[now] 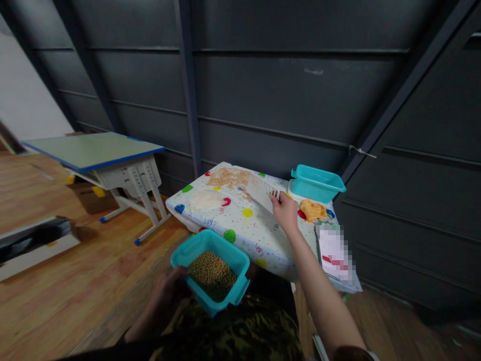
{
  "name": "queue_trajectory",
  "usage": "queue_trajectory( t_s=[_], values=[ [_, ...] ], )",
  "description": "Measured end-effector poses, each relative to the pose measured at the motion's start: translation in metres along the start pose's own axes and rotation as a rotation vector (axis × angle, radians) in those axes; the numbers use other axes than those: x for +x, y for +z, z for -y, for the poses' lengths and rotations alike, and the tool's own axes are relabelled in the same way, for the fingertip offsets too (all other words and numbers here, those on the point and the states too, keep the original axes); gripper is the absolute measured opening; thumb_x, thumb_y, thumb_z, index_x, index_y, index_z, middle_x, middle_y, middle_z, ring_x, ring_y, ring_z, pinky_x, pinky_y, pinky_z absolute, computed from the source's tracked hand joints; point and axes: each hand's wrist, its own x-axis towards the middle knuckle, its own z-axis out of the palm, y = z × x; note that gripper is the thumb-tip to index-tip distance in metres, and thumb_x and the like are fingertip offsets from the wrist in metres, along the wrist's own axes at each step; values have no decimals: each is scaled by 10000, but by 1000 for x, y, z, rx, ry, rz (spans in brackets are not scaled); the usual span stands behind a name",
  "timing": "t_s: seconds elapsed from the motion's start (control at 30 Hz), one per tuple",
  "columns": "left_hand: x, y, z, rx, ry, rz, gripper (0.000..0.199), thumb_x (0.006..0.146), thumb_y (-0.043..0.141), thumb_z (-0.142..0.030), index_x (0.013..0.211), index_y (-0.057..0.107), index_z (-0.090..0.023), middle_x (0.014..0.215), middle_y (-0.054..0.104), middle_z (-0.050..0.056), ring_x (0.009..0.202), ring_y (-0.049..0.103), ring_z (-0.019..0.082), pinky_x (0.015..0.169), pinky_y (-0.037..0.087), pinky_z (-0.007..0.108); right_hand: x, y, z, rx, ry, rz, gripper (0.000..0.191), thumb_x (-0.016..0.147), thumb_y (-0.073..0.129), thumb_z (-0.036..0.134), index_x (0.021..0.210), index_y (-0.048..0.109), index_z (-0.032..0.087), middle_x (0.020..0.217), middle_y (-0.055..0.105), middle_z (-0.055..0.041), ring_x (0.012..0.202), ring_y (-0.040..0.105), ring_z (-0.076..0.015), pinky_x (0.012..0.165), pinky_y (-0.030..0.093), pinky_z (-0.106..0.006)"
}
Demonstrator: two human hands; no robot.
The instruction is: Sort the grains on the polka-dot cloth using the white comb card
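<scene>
Nearest, above camouflage clothing (236, 333), the left hand (171, 290) grasps the near left side of a turquoise plastic container (205, 301), which is tilted and partly filled with dried beans (212, 271), greenish-tan and heaped toward its near side. The container sits just before the near edge of a table wearing a dotted white tablecloth (259, 228). On the table's right side lies a flat sheet or booklet (330, 250), partly pixelated. Farther in, the right hand (285, 210) is closed around the end of a white slotted plastic piece (261, 193), held over the tabletop, its far end near loose tan grains (227, 178) spread across the far left part. A pale patch of fine material (205, 199) lies nearer than these grains. Right of the hand are a crumpled orange cloth (312, 211) and, behind it, a second turquoise container (317, 185). Beyond, a green-topped desk (101, 150) stands left, before a dark panelled wall (263, 90).
</scene>
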Motion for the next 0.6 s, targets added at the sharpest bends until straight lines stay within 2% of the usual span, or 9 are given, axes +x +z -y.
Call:
queue_trajectory(
  t_s=[0.07,0.17,0.33,0.6],
  values=[
    [2,-7,2,46,56,87,396,719,1102,-450,635,796,-214,551,712,31,513,653,217,532,541,346,10,0,-7,-4,46,-24,438,1100,744,223,777,469,333,704,597,6,759,573,-257,771,308,-361],
    [5,-13,3,96,47,160,428,718,1130,-508,613,824,-227,568,761,57,523,697,242,553,603,371,11,3,-17,1,111,-49,461,1124,752,216,801,447,339,713,553,26,756,524,-254,787,279,-369],
    [10,-9,3,65,69,156,399,694,1145,-516,647,872,-229,586,780,72,527,690,243,529,604,377,1,7,-23,10,116,-44,484,1131,757,207,795,435,340,706,532,35,741,502,-253,793,275,-370],
    [18,-8,5,66,62,127,442,684,1146,-544,615,839,-234,547,745,67,512,693,259,527,612,399,-4,12,-16,62,88,-13,516,1121,767,235,772,403,346,702,558,34,729,521,-252,780,302,-358]
  ],
)
